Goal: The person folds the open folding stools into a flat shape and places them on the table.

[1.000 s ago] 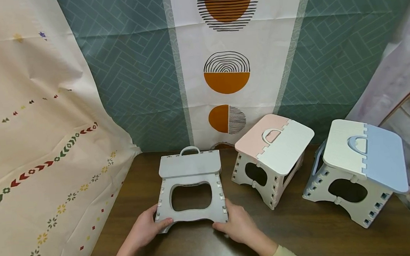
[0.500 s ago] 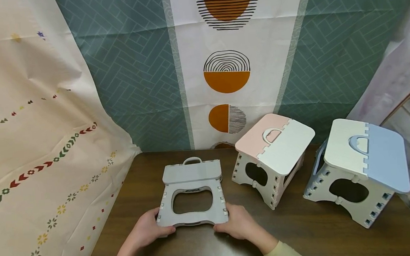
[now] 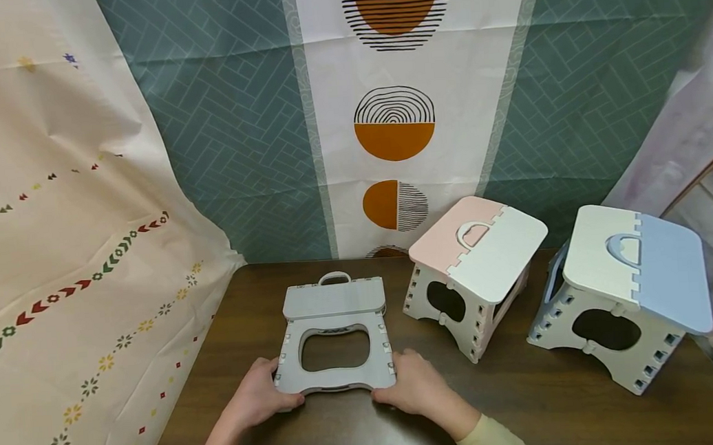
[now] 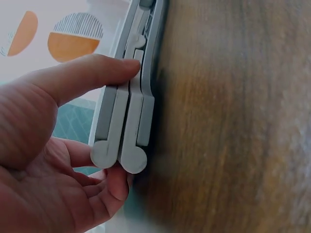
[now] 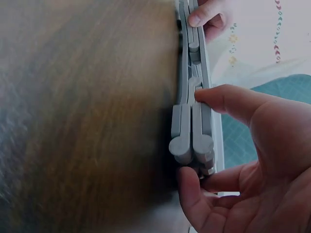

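Note:
A grey folding step stool [image 3: 333, 300], folded flat, lies on the brown table with its carry handle toward the back wall. My left hand [image 3: 258, 393] grips its near left corner, and my right hand [image 3: 414, 384] holds the near right corner. In the left wrist view the thumb of the left hand [image 4: 63, 121] presses the stool's edge [image 4: 119, 126] while the fingers curl under its rounded leg ends. Seen from the right wrist, the right hand [image 5: 252, 150] pinches the layered edge [image 5: 192, 121] likewise, its fingers bent around the corner.
A pink and white folding stool [image 3: 479, 248] stands unfolded right of the grey one. Farther right is a blue and cream stool [image 3: 635, 265], also unfolded. Patterned cloth [image 3: 237, 120] hangs behind the table [image 3: 347, 437], and a cream cloth [image 3: 84, 234] drapes along the left.
The grey stool's raised handle end has come down and the stool now lies flatter, its near edge showing. Both hands have kept their hold on its near corners; little moved in the last half second.

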`<state>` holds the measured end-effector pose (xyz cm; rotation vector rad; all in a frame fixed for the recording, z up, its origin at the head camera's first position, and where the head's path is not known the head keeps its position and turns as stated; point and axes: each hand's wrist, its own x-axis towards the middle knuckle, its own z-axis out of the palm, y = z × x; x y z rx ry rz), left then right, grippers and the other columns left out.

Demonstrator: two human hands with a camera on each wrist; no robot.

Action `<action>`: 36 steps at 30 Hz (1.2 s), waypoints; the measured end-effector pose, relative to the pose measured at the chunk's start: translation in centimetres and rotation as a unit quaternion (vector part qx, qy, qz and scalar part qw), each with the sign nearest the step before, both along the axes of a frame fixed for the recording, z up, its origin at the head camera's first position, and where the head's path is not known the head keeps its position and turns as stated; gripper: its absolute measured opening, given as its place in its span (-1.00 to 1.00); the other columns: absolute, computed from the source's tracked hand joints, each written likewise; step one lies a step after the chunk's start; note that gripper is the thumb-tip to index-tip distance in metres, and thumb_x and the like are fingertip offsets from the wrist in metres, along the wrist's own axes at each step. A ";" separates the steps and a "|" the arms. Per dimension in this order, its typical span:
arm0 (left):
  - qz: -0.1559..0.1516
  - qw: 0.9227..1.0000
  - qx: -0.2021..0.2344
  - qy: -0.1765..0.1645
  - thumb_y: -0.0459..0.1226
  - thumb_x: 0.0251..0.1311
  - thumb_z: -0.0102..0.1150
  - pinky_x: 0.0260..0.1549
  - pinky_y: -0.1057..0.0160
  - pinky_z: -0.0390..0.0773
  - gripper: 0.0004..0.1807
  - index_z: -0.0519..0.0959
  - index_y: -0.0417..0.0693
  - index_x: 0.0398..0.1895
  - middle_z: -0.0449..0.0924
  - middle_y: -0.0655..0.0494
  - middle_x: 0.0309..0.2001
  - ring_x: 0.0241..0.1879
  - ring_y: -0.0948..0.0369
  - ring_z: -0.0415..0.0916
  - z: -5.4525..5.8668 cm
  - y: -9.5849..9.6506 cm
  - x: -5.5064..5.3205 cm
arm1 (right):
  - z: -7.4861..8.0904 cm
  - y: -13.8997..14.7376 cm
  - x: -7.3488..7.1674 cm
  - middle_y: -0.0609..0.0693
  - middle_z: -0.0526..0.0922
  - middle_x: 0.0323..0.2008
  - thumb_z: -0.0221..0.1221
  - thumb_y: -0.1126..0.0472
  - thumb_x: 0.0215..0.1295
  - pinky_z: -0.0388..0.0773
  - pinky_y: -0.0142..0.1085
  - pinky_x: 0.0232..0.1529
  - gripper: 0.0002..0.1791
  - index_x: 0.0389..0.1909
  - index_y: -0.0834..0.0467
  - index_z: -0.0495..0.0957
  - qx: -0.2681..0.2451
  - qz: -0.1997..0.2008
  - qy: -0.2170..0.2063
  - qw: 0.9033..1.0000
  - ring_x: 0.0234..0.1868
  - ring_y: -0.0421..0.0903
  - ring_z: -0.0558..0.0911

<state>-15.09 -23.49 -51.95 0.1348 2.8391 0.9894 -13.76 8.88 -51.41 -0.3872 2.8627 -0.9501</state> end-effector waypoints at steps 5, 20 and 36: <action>0.001 1.000 -0.007 0.004 -0.21 -0.27 0.77 -0.19 0.16 0.51 0.04 0.51 -0.47 0.35 0.50 -0.10 -0.05 -0.20 0.11 0.39 -0.2 0.1 -0.1 | -0.2 -0.2 0.2 0.00 0.46 -0.36 0.54 -0.10 -0.05 0.51 -0.10 -0.41 -0.49 -0.21 0.15 0.63 0.001 -0.005 0.007 1.000 -0.40 -0.05 0.49; 0.021 0.999 -0.033 0.025 -0.20 -0.25 0.75 -0.16 0.11 0.54 0.02 0.50 -0.56 0.32 0.55 -0.17 -0.04 -0.19 0.07 0.46 -0.3 -1.4 -0.7 | -0.8 -1.7 -1.2 0.13 0.52 -0.14 0.57 -0.15 0.07 0.60 0.01 -0.15 -0.17 0.19 0.36 0.61 -0.018 0.007 -0.019 1.000 -0.23 0.02 0.54; 0.037 0.992 -0.110 0.041 -0.24 -0.04 0.67 -0.07 -0.18 0.60 -0.18 0.53 -0.66 0.17 0.62 -0.36 -0.14 -0.16 -0.14 0.60 0.6 -4.7 -2.7 | -1.0 -6.2 -4.4 0.27 0.54 0.06 0.52 -0.24 0.21 0.58 0.02 0.14 0.04 0.42 0.44 0.44 -0.007 0.020 -0.057 0.998 0.02 0.11 0.61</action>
